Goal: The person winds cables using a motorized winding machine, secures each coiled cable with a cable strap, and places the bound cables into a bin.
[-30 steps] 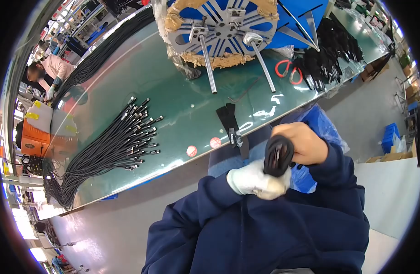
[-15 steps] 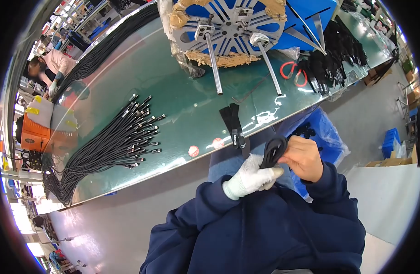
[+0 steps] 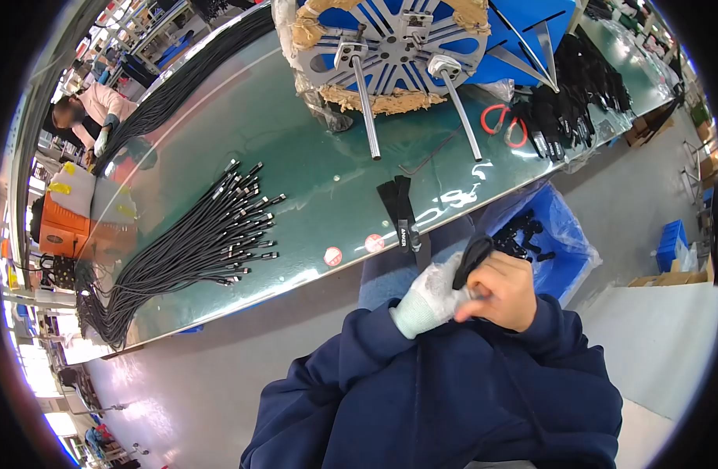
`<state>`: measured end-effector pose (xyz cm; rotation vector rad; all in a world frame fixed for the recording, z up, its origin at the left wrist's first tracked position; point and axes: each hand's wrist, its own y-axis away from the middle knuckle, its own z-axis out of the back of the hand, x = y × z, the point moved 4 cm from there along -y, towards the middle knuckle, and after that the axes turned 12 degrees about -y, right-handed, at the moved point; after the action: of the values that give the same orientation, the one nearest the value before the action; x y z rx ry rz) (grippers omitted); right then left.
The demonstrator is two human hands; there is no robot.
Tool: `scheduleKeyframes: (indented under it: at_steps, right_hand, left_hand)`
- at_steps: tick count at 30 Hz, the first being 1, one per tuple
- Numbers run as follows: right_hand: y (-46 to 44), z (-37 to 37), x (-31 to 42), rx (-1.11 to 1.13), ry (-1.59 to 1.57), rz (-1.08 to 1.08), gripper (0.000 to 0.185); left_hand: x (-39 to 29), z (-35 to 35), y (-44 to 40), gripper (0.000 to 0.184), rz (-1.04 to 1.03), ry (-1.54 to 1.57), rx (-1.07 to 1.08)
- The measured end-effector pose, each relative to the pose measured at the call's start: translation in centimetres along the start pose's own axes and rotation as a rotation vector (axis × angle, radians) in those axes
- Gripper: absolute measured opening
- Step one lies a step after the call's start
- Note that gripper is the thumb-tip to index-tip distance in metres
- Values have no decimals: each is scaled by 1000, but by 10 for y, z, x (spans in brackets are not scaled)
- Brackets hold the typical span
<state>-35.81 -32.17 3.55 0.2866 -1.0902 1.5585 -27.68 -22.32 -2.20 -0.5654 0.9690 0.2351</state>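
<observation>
A small coil of black cable [image 3: 473, 262] is held in front of my body, just off the table's front edge. My left hand [image 3: 431, 298], in a white glove, is closed around the coil's left and lower side. My bare right hand [image 3: 503, 291] is closed against the right side, its fingers curled and its thumb pointing left beside the gloved fingers. What lies under the right fingers is partly hidden. On the table edge nearby lie black straps [image 3: 398, 205] with a white-lettered label.
Many black cables [image 3: 195, 234] lie fanned on the green table [image 3: 312, 195]. A reel with two metal rods [image 3: 367, 109] stands at the back. Red-handled scissors [image 3: 503, 125] and black bundles [image 3: 566, 117] are right. Below is a blue lined bin [image 3: 566, 266]. Another person [image 3: 97, 109] works far left.
My right hand has shifted down and left across the coil, its thumb now beside the glove. The coil has turned and is more covered. The other person's gloved hand has moved slightly.
</observation>
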Motion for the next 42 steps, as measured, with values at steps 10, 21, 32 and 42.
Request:
scheduleKeyframes:
  at_steps: [10, 21, 32, 42]
  right_hand:
    - [18, -3, -26, -178, -1289, -285, 52]
    - [66, 74, -92, -122, -55, -403, 12]
    - [-100, -43, -71, -147, 72, -143, 23]
    - [-95, -50, -67, -204, 92, -89, 17]
  left_hand:
    - [-2, -31, 10, 62, 303, 688, 922]
    - [-21, 72, -24, 21, -181, -98, 106]
    - [34, 103, -68, 17, -35, -643, -216]
    - [41, 103, -68, 20, 59, -632, -226]
